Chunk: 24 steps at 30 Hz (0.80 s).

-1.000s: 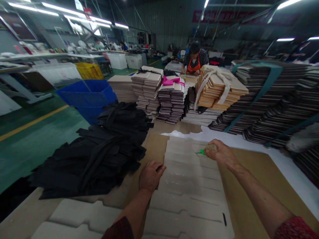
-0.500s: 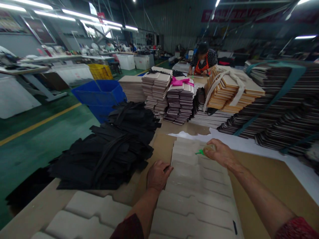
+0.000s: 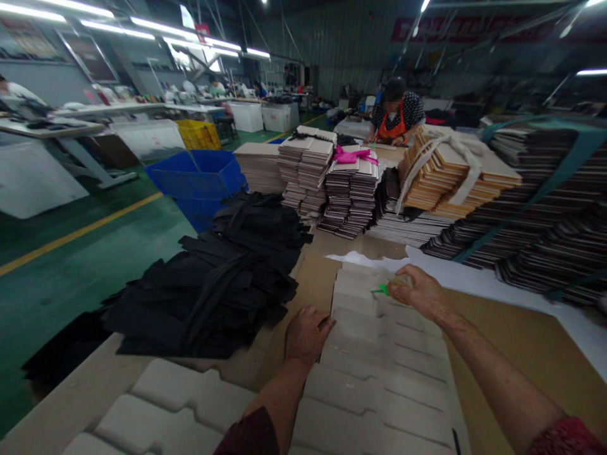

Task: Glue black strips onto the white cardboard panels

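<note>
My right hand (image 3: 420, 294) is closed around a small translucent bottle (image 3: 401, 287) with a green nozzle (image 3: 380, 290), probably glue. The nozzle points left, just over a row of overlapping beige boards (image 3: 351, 354) with notched edges. Shiny wet-looking specks show on some of these boards. At the row's left edge rests my left hand (image 3: 307, 335), its fingers bent and its thumb apart, touching the boards; it grips nothing that I can see. More beige notched boards (image 3: 165, 392) lie overlapped at the lower left.
Left of the boards is a heap of black strips (image 3: 203, 297). Behind stand board stacks (image 3: 348, 196), one with a pink tie (image 3: 353, 155), and a strapped bundle (image 3: 455, 170). Tall dark stacks (image 3: 535, 202) rise at right. A blue bin (image 3: 196, 183) is beyond; a co-worker (image 3: 396, 117) works opposite.
The view has shifted slightly, so the scene sits a little further right. The bottle's nozzle stays over nearly the same part of the boards, and my left hand keeps its place at their edge.
</note>
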Tool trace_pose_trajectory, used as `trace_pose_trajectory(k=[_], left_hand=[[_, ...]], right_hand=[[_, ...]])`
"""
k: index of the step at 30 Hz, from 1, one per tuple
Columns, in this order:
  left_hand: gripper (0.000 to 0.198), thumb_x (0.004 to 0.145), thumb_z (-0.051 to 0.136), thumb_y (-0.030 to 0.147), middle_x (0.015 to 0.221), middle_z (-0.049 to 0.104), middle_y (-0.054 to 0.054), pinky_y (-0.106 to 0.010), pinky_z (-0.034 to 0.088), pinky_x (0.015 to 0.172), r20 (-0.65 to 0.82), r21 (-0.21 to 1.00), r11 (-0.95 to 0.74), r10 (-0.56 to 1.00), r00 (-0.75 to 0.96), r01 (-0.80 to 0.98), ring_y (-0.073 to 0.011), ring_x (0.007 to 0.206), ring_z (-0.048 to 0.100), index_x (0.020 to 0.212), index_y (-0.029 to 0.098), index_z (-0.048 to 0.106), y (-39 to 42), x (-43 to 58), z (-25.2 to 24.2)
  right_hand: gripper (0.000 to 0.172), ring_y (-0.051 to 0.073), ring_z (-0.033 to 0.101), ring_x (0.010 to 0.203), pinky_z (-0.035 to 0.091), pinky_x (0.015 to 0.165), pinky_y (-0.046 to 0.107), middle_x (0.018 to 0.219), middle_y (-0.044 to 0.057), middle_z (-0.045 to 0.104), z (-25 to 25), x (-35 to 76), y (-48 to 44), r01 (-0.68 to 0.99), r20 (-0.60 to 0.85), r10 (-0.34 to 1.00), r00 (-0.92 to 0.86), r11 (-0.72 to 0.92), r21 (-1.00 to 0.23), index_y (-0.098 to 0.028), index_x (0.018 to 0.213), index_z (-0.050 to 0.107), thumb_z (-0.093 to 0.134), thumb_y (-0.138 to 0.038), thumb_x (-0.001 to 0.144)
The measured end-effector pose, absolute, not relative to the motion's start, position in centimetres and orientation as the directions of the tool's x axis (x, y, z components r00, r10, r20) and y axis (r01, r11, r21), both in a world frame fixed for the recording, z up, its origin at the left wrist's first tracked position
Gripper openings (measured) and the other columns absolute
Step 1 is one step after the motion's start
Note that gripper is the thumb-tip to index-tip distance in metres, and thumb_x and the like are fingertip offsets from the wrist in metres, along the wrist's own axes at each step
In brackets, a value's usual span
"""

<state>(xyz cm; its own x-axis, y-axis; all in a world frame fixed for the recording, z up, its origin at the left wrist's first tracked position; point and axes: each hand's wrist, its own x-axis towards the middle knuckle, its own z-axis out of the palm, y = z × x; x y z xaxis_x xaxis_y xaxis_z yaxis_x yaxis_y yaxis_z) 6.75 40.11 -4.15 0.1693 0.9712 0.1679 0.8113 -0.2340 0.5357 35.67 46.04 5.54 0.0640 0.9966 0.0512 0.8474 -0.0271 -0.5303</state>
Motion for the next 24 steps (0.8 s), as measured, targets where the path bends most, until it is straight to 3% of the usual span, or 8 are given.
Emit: trace_pose_trajectory(k=[7,14,24], left_hand=[[0.024,0.091,0.061,0.034,0.096,0.062,-0.003,-0.03,0.045,0.081,0.16,0.497,-0.274,0.962,0.223,0.823,-0.019,0.093,0.056,0.114,0.03,0.068,40.2,6.8,-4.1],[0.025,0.092,0.06,0.034,0.095,0.06,-0.003,-0.03,0.044,0.082,0.166,0.475,-0.287,0.958,0.235,0.832,-0.019,0.093,0.054,0.115,0.031,0.068,40.1,6.9,-4.4],[0.023,0.091,0.061,0.035,0.094,0.058,-0.001,-0.028,0.043,0.079,0.166,0.459,-0.281,0.959,0.23,0.843,-0.0174,0.091,0.052,0.113,0.033,0.068,40.1,6.9,-4.6]], right_hand=[[0.026,0.019,0.058,0.071,0.037,0.061,0.027,0.08,0.0,0.065,6.0,32.3,46.8,0.847,0.015,1.0,-0.017,0.022,-0.53,-0.026,0.094,0.061,0.058,-0.042,0.074],[0.025,0.02,0.057,0.081,0.037,0.067,0.028,0.092,0.003,0.064,6.7,30.1,47.5,0.857,0.04,0.994,-0.1,0.107,-0.504,-0.023,0.095,0.059,0.057,-0.039,0.075],[0.022,0.018,0.055,0.079,0.034,0.066,0.027,0.09,0.003,0.062,6.9,28.1,48.0,0.851,0.039,0.989,-0.141,0.141,-0.506,-0.023,0.094,0.059,0.058,-0.034,0.076]])
